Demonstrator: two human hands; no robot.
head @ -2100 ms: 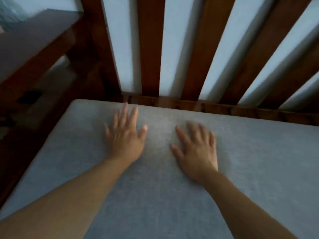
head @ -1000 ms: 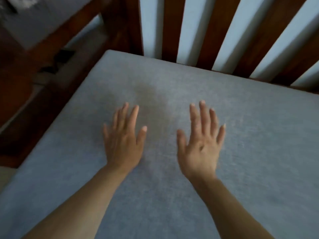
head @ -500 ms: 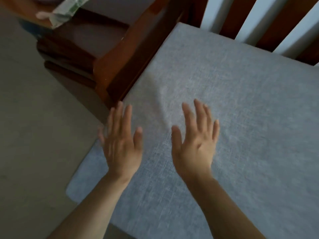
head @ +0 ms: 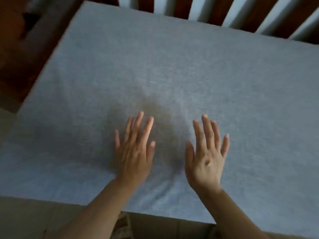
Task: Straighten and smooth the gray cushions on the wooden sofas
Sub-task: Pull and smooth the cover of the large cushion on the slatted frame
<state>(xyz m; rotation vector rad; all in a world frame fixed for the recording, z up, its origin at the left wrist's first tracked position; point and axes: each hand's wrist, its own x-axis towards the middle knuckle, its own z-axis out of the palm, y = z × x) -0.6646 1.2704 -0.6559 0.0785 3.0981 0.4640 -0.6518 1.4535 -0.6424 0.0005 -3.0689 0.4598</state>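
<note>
1. The gray cushion lay flat on the seat of the wooden sofa, its back edge against the slats and its front edge nearest me.
2. The risk, as I judged it, was dragging the cover towards that front edge and bunching it; faint creases already showed in the fabric between my wrists, near the cushion's front edge.
3. Too much weight on one palm could also have slid the whole cushion askew on the seat.
4. My left hand sat palm down on the front half of the cushion, fingers straight and slightly apart, gripping nothing.
5. My right hand was just beside it, palm down, fingers spread; whether it touched the fabric I could not tell.
</note>
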